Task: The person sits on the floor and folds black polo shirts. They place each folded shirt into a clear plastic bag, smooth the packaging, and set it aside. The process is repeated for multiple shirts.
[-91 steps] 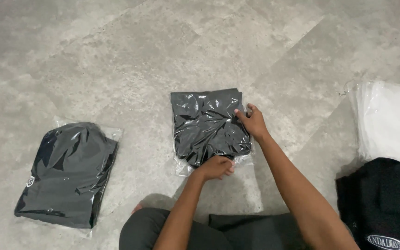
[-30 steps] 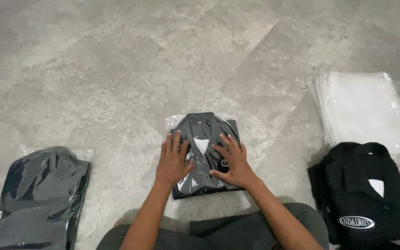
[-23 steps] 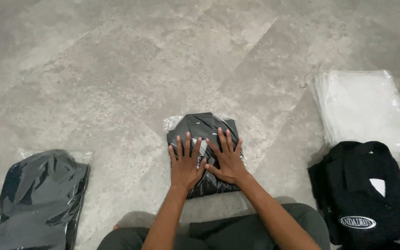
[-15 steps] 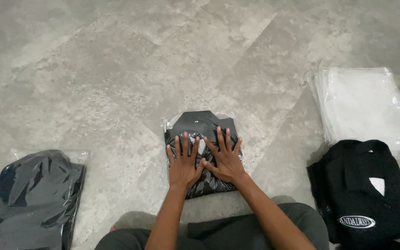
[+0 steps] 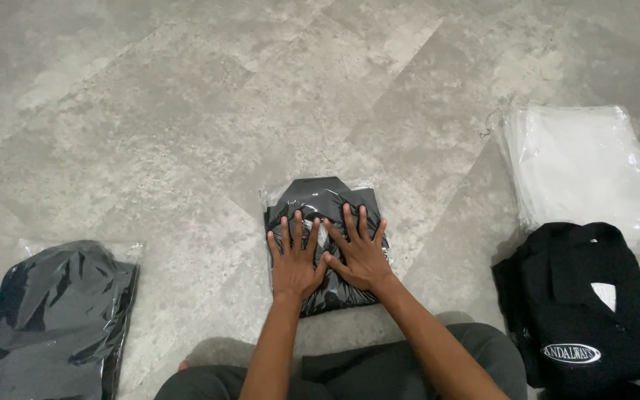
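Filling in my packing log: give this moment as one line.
left hand flat on bagged dark shirt | right hand flat beside it | floor

Glossy, crinkled clear plastic wraps the black cloth shirt (image 5: 325, 215); at three o'clock lie translucent plastic bags (image 5: 583, 167); the stone-look floor (image 5: 187, 111) is matt.

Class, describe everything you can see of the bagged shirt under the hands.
The bagged shirt is a dark folded garment, collar end away from the person, sealed in a clear, glossy, wrinkled plastic bag. It lies flat on the grey floor. The left hand and right hand press on it, palms down, fingers spread.
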